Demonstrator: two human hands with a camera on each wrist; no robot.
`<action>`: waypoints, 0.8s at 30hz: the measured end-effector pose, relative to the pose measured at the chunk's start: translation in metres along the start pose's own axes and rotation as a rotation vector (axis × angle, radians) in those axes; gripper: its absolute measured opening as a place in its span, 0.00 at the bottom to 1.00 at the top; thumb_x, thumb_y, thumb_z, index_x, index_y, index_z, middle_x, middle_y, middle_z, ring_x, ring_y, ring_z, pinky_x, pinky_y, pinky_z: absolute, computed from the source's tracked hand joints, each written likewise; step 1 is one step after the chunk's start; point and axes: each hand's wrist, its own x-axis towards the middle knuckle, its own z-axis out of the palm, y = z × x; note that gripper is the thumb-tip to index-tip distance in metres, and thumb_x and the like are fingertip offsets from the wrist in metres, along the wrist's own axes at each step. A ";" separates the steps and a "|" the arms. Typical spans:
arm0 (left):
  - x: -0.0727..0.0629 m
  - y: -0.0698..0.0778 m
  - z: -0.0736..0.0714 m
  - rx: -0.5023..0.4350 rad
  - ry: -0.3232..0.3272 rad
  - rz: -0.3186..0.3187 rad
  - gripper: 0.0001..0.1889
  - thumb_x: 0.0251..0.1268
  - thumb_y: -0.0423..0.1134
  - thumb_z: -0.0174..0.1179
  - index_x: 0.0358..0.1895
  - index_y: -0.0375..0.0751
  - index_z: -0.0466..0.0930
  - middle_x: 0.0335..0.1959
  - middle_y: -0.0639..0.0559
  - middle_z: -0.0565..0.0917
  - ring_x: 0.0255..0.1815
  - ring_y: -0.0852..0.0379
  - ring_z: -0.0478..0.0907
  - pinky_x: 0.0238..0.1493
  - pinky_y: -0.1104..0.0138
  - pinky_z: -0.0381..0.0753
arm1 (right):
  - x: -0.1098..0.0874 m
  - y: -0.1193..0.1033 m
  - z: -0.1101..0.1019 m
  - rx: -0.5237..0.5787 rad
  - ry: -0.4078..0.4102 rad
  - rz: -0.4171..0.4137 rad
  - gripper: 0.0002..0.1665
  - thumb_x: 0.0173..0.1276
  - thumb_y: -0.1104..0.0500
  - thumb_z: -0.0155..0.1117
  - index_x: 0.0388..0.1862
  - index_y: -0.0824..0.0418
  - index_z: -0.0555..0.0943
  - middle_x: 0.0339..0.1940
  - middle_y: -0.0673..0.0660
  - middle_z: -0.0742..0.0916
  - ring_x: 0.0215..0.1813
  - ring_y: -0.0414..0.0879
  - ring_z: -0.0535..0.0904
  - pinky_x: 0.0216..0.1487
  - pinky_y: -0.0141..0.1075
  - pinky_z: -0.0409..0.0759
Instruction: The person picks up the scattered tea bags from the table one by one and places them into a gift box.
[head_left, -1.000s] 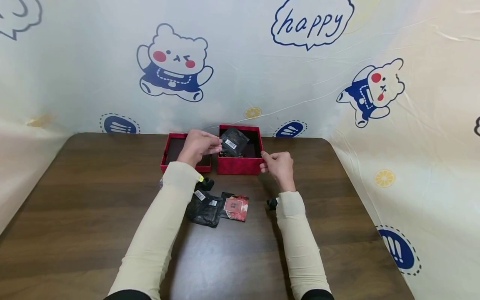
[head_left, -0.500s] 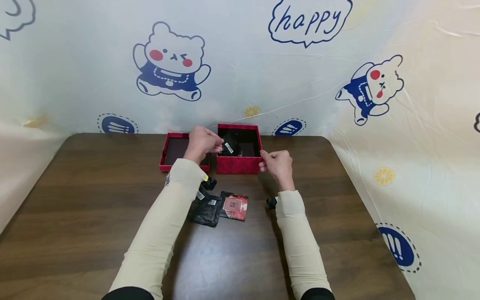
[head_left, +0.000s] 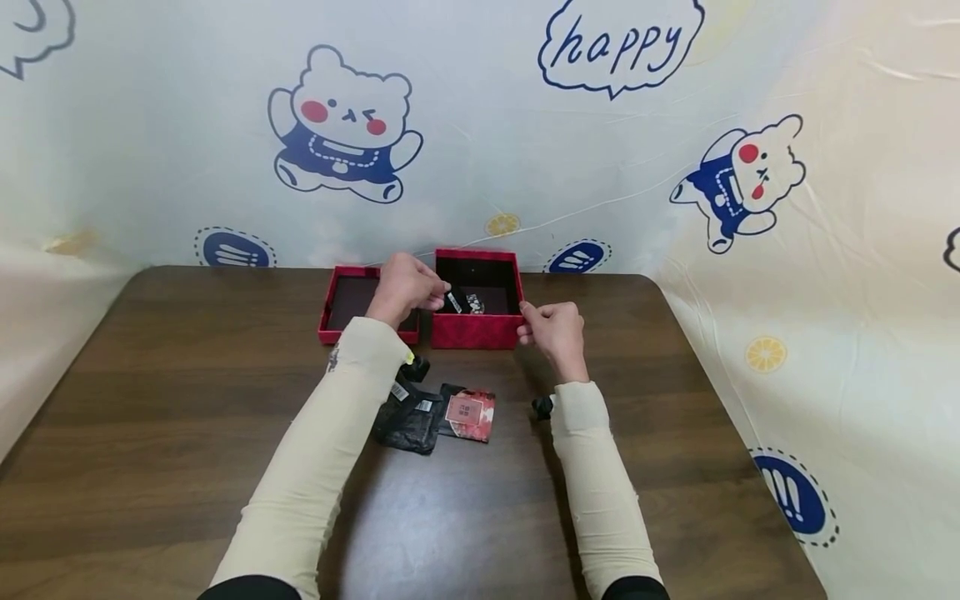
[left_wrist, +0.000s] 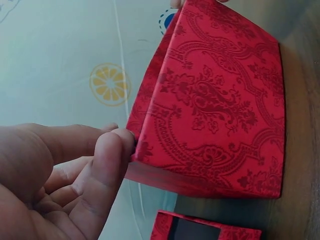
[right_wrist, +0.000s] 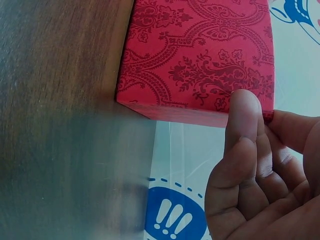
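A red box (head_left: 476,333) with a dark inside stands open at the back of the table, its patterned side filling much of both wrist views. Over its front left corner, my left hand (head_left: 405,287) pinches a small black packet (head_left: 454,302) with a white label, lowered partly behind the rim. In the left wrist view the thumb and finger of my left hand (left_wrist: 75,180) meet right at the box's corner, mostly hiding the packet. My right hand (head_left: 558,333) grips the front right corner, thumb at the rim. Something black-and-white patterned (head_left: 476,305) lies inside the box.
Left of the box lies a shallow red lid (head_left: 326,321), partly behind my left hand. Nearer on the table are overlapping black packets (head_left: 416,427) with white labels and a red printed packet (head_left: 471,415). A printed cloth (head_left: 480,142) hangs behind the table.
The black packet in my left hand has gone down into the box, from above the rim to mostly behind it. My right hand has stayed at the corner.
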 end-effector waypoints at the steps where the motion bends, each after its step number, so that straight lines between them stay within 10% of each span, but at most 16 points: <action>1: -0.001 0.000 -0.001 -0.001 -0.004 0.000 0.07 0.65 0.32 0.69 0.41 0.30 0.87 0.41 0.38 0.85 0.26 0.54 0.86 0.37 0.65 0.87 | 0.000 0.000 0.000 -0.001 -0.001 0.000 0.21 0.71 0.44 0.67 0.29 0.59 0.90 0.24 0.56 0.88 0.36 0.58 0.88 0.35 0.38 0.83; 24: -0.030 -0.011 -0.036 0.128 -0.052 0.057 0.14 0.64 0.43 0.71 0.46 0.36 0.89 0.39 0.40 0.85 0.37 0.44 0.86 0.42 0.63 0.86 | -0.002 -0.002 0.000 -0.012 -0.009 -0.001 0.22 0.72 0.45 0.66 0.30 0.61 0.90 0.24 0.57 0.89 0.37 0.59 0.88 0.34 0.37 0.81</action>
